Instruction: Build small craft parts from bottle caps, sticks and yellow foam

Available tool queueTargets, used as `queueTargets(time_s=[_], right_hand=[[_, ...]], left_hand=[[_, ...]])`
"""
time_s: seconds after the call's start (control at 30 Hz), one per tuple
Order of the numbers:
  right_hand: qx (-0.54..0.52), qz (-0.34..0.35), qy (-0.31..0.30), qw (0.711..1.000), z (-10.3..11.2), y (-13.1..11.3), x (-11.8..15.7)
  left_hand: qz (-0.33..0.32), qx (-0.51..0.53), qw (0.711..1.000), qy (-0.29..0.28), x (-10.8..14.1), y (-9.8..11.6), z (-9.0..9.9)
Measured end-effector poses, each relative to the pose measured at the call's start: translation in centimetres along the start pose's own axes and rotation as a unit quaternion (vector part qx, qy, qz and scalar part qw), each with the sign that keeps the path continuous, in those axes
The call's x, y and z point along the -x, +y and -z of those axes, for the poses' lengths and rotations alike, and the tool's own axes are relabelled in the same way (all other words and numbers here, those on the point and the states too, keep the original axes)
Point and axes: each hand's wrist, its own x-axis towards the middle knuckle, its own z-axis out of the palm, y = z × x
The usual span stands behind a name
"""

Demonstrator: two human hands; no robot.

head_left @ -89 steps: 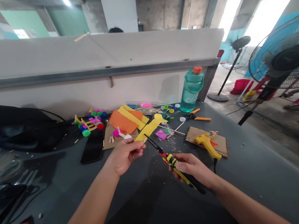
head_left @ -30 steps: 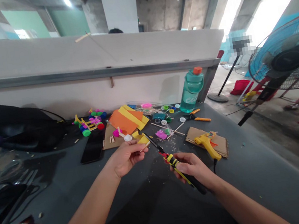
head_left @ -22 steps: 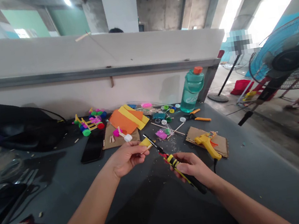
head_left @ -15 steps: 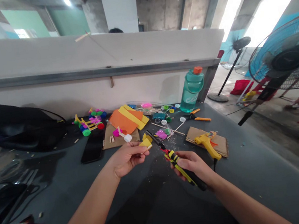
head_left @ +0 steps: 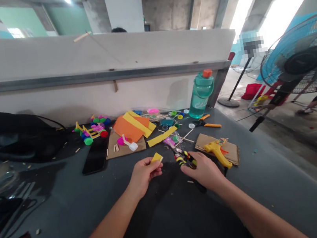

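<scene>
My left hand (head_left: 143, 174) pinches a small yellow foam piece (head_left: 156, 158) on a thin stick, just above the dark table (head_left: 275, 181). My right hand (head_left: 204, 170) grips the yellow-and-black handles of scissors (head_left: 184, 158), blades pointing away and low over the table. A long yellow foam strip (head_left: 162, 136) lies on the table beyond both hands. The hands are a short gap apart.
A yellow glue gun (head_left: 217, 151) rests on cardboard (head_left: 202, 142) at right. Orange and yellow foam sheets (head_left: 131, 126), a black phone (head_left: 92, 160), a teal bottle (head_left: 201, 94), orange pliers (head_left: 207, 121), bottle caps and a black bag (head_left: 14, 134) lie farther back. A blue fan (head_left: 301, 59) stands at right.
The long yellow strip has been cut away and now lies on the table; my left hand keeps only a small piece. My right hand has lowered the scissors toward the table.
</scene>
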Motion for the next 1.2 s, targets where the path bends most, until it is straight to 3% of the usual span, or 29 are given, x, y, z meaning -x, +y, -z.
queueTargets(time_s=[0.07, 0.17, 0.3, 0.4, 0.53, 0.67, 0.93, 1.2], right_hand=[[0.096, 0.042, 0.013, 0.994, -0.6, -0.4, 0.4], [0.155, 0.087, 0.005, 0.984, -1.5, -0.9, 0.9], [0.125, 0.146, 0.026, 0.981, -1.6, -1.2, 1.0], [0.026, 0.17, 0.066, 0.983, -0.9, -1.6, 1.2], [-0.162, 0.083, 0.025, 0.983, -0.5, -2.1, 1.6], [-0.287, 0.013, -0.042, 0.957, -0.9, -2.2, 1.7], [-0.306, -0.026, -0.049, 0.95, -1.0, -2.5, 1.5], [-0.394, -0.101, -0.033, 0.913, -1.3, -2.5, 1.4]], left_hand=[[-0.012, 0.004, 1.0, -0.008, 0.5, -0.1, -0.4], [-0.017, 0.006, 1.0, -0.016, 1.2, 0.0, -1.2], [-0.019, -0.011, 0.999, -0.023, 1.9, 0.1, -2.0], [-0.019, -0.036, 0.999, -0.022, 2.2, 0.0, -2.4], [-0.031, -0.063, 0.997, -0.036, 2.4, -0.2, -2.9], [-0.031, -0.069, 0.996, -0.038, 2.5, -0.2, -3.4], [-0.036, -0.096, 0.993, -0.06, 2.8, -0.3, -3.6], [0.019, -0.061, 0.993, -0.1, 2.7, -0.5, -3.2]])
